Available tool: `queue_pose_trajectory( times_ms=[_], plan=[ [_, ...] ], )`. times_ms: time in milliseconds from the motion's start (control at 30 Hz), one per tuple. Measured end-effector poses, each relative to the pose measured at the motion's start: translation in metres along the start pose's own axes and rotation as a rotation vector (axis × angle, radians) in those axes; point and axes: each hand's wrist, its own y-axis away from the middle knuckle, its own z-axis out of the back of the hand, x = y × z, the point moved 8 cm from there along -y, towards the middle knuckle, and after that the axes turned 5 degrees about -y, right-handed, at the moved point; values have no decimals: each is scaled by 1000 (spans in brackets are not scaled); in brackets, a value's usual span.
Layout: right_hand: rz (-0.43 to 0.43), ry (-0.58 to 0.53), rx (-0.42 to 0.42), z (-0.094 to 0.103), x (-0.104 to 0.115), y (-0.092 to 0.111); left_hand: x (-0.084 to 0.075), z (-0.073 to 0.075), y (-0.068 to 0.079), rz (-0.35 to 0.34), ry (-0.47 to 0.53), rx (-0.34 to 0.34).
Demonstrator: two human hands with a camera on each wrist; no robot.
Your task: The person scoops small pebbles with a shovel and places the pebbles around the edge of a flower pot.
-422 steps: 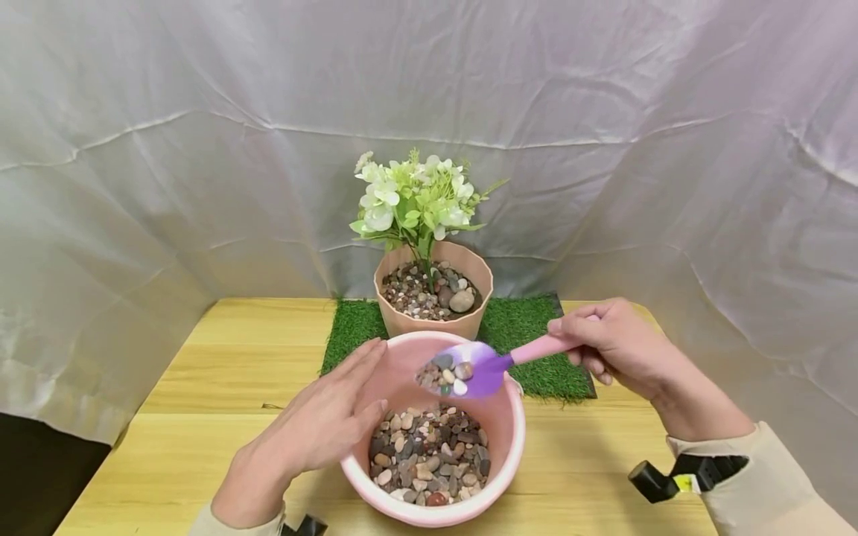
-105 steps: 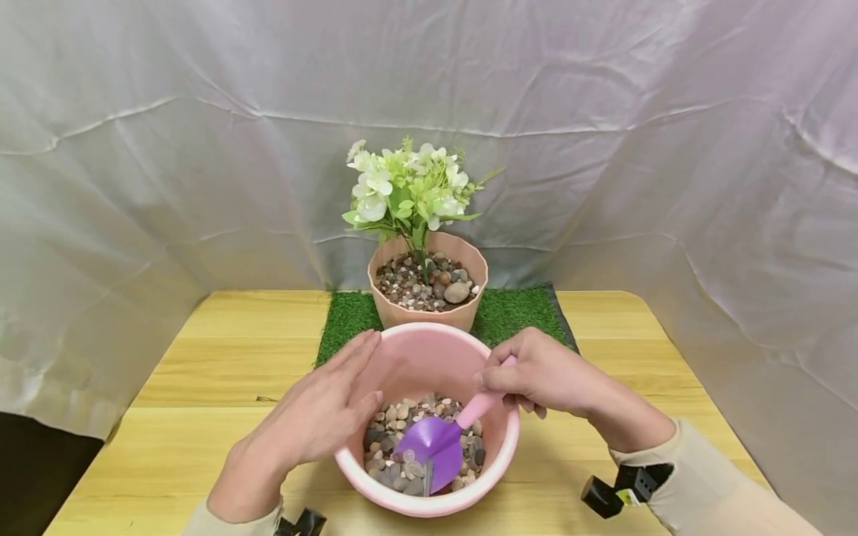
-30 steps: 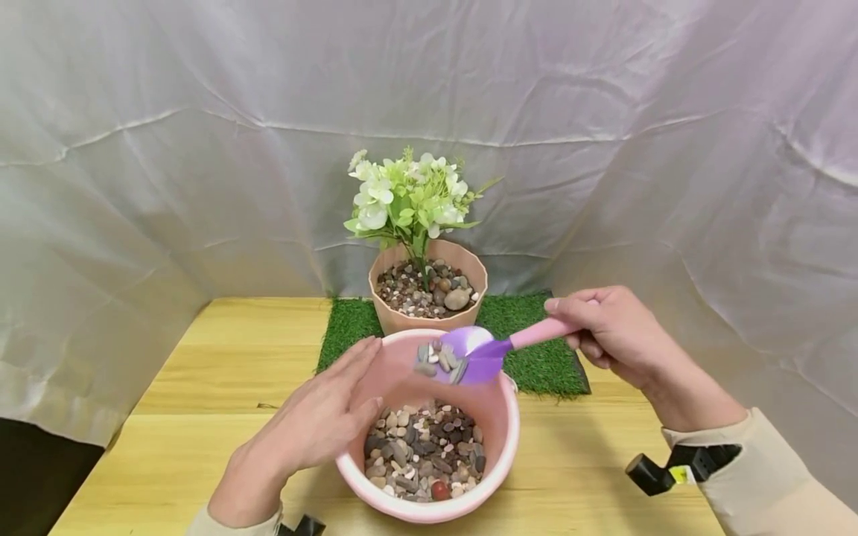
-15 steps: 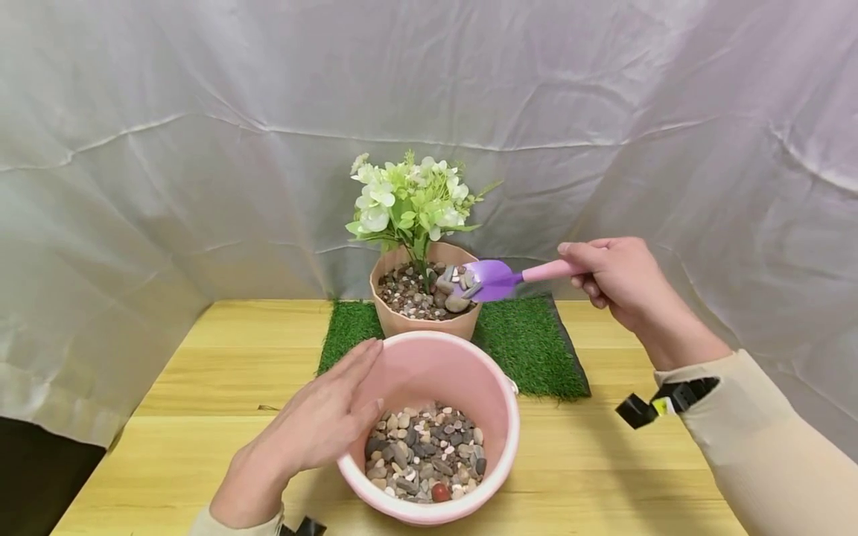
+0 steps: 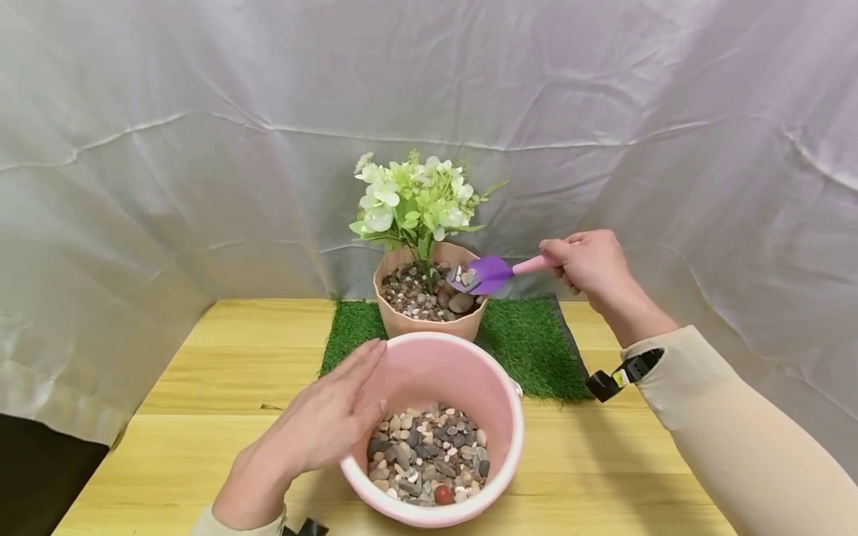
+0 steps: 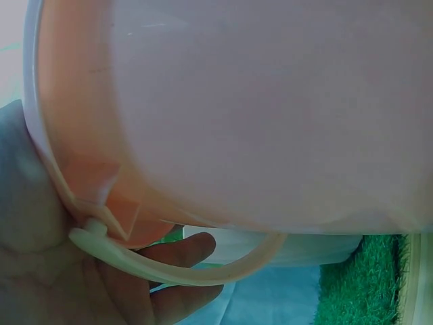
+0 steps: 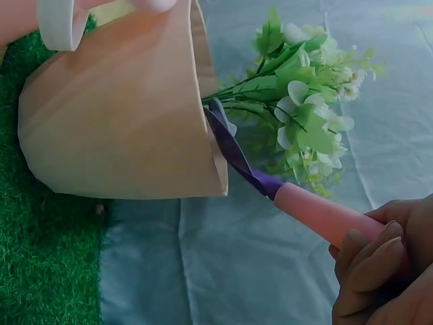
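Over pot point(image 5: 401, 323): trowel point(image 5: 494, 274) w/ pebbles point(image 5: 464, 278), ptg L fr. R hand point(image 5: 591, 262), fingers clamped on handle point(image 5: 535, 264); L hand point(image 5: 313, 426) straight-fingered agst bucket point(image 5: 462, 365).

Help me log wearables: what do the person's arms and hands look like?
The left hand and right hand are ungloved. The right sleeve and left sleeve are beige. A black device with a yellow label sits at the right wrist; part of another shows at the left.

Yellow wooden table point(image 5: 221, 380), green turf mat point(image 5: 529, 350) (dark-edged) at back, pink bucket point(image 5: 436, 365) seemingly on the wood
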Motion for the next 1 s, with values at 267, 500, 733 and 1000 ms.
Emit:
queue_pose_trajectory(
  times_ms=[267, 500, 733, 1000],
  plan=[
    [9, 100, -22, 3, 0, -1, 1, 0, -1, -5, -4, -8],
    [-5, 90, -15, 4, -4, -1, 2, -1, -1, -4, 1, -5],
    [2, 66, -18, 8, -3, 0, 1, -1, -1, 1, -4, -2],
    [42, 122, -47, 11, 3, 2, 1, -1, 0, -3, -4, -11]
  ],
)
